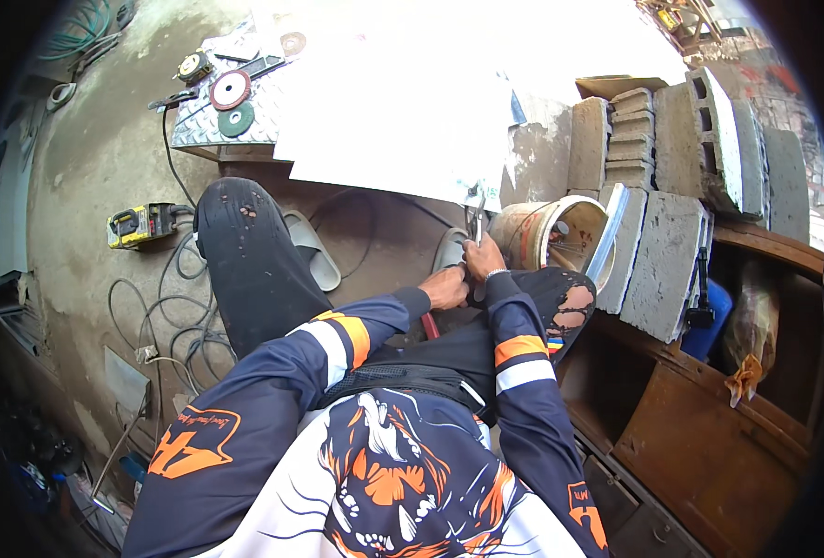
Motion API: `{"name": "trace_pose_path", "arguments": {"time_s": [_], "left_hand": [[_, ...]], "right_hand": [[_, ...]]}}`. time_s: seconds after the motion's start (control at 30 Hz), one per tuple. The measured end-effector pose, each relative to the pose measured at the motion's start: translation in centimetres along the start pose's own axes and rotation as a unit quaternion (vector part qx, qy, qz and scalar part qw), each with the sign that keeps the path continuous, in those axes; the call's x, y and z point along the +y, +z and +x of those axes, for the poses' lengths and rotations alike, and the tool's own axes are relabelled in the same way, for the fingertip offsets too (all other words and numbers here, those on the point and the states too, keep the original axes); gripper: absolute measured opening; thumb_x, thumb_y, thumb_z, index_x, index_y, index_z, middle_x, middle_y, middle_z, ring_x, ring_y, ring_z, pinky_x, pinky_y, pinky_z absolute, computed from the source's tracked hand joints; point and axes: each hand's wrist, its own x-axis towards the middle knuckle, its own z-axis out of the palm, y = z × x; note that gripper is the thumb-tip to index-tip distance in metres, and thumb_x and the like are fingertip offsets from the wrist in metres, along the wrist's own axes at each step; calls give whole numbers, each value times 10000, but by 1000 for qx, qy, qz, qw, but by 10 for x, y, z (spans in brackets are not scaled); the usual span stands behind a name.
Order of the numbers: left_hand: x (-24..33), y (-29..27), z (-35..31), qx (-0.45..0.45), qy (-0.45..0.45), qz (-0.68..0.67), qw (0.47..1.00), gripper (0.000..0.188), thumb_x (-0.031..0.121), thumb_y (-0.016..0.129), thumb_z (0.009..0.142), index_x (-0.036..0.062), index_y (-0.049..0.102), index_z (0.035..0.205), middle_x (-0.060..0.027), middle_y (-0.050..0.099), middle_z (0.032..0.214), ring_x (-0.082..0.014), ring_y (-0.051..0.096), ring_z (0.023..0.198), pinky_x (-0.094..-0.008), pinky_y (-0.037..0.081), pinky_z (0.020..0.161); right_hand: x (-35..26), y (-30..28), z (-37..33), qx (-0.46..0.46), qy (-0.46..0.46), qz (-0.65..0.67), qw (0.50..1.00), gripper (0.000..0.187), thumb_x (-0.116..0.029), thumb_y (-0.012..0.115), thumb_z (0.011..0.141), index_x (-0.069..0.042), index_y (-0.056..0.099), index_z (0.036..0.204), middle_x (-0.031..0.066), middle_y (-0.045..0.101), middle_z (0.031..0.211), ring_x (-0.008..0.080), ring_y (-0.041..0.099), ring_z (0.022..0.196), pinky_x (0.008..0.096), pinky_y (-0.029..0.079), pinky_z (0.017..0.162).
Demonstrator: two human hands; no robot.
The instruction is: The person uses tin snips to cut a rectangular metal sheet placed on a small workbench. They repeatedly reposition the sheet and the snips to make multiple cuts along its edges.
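Between my knees, my right hand is closed around a grey metal plier-like tool. Its jaws point away from me, at the near edge of a large, bright white sheet. Whether they bite on that edge is too small to tell. Just left of it and slightly nearer, my left hand is closed, and what its fingers hold is hidden. A red strip or handle shows below my left hand. The sheet lies over a low bench with a tread-plate top.
Abrasive discs and a tape measure lie on the bench's left end. A bucket of tools stands beside my right knee, before stacked concrete blocks. Cables and a yellow-black box-shaped device lie on the left floor.
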Motion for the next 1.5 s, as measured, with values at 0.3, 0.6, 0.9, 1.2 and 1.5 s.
{"name": "trace_pose_path", "arguments": {"time_s": [0.3, 0.6, 0.9, 1.2, 1.5], "left_hand": [[77, -96, 9, 187, -26, 338, 922, 228, 213, 568, 835, 57, 707, 927, -210, 700, 908, -394, 692, 851, -491, 559, 734], [91, -190, 103, 168, -197, 407, 876, 1095, 498, 792, 722, 362, 86, 1547, -119, -107, 1618, -474, -108, 1449, -828, 123, 1001], [88, -197, 118, 159, -212, 389, 882, 1236, 439, 869, 651, 279, 44, 1556, -181, -189, 1586, -529, -146, 1415, -891, 127, 910], [87, -193, 124, 143, -189, 387, 891, 1200, 399, 856, 686, 238, 47, 1557, -208, -196, 1577, -552, -154, 1401, -906, 104, 884], [84, -191, 113, 172, -188, 409, 876, 1239, 507, 861, 631, 266, 71, 1554, -173, -125, 1602, -524, -110, 1426, -884, 130, 917]], "right_hand": [[-21, -8, -16, 12, 42, -40, 998, 513, -417, 497, 945, 83, 579, 1026, 359, 615, 1033, 491, 583, 1034, 511, 445, 895], [-66, -22, -41, 26, 8, -155, 988, 360, -213, 499, 932, 48, 353, 1132, 410, 605, 936, 558, 594, 934, 574, 457, 843], [-101, -46, -10, -156, 114, -272, 942, 426, -100, 641, 842, 102, 397, 1127, 331, 635, 1070, 413, 637, 1069, 488, 541, 863], [-39, -99, 60, -389, 219, -31, 894, 248, -182, 469, 970, 22, 599, 1025, 187, 661, 913, 299, 683, 701, 478, 574, 527], [-79, -60, -10, -98, -2, -253, 963, 437, -212, 597, 837, 94, 439, 1108, 365, 635, 997, 487, 646, 931, 447, 526, 846]]}}
